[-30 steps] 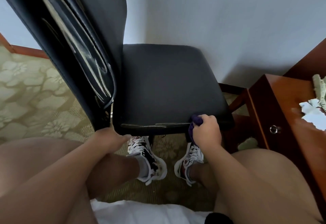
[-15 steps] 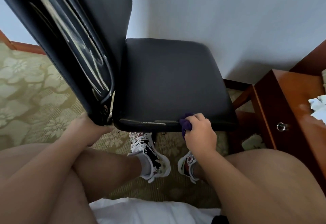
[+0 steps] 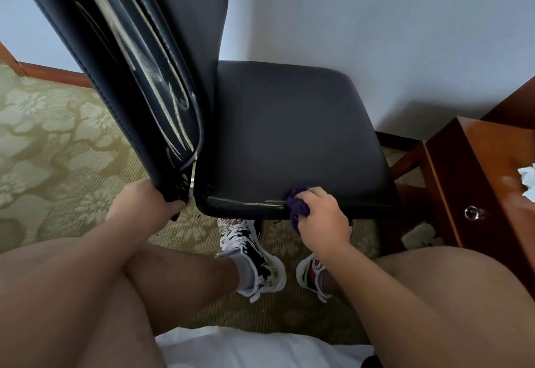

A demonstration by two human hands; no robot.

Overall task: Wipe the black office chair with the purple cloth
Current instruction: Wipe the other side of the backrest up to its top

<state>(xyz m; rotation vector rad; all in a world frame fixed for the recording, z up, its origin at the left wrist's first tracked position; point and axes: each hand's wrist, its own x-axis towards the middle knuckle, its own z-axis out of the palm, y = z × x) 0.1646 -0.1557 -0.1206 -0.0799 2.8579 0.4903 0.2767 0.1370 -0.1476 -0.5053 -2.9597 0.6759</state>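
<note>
**Cloth held to the seat's near edge**

Nearest, below both sets of fingers, two patterned sneakers (image 3: 252,254) stand on the floral carpet (image 3: 58,136). The right hand (image 3: 321,220) curls its fingers round the bunched purple cloth (image 3: 298,207) and holds it against the black office chair (image 3: 289,136), at the near edge of its seat. The left hand (image 3: 144,208) grips the bottom end of the backrest (image 3: 130,63), fingers curled under it. Right of the cloth-holding fingers stands a wooden drawer unit (image 3: 463,179) with a round knob. Beyond the fingers, past the seat, rises a pale wall (image 3: 376,20).
</note>
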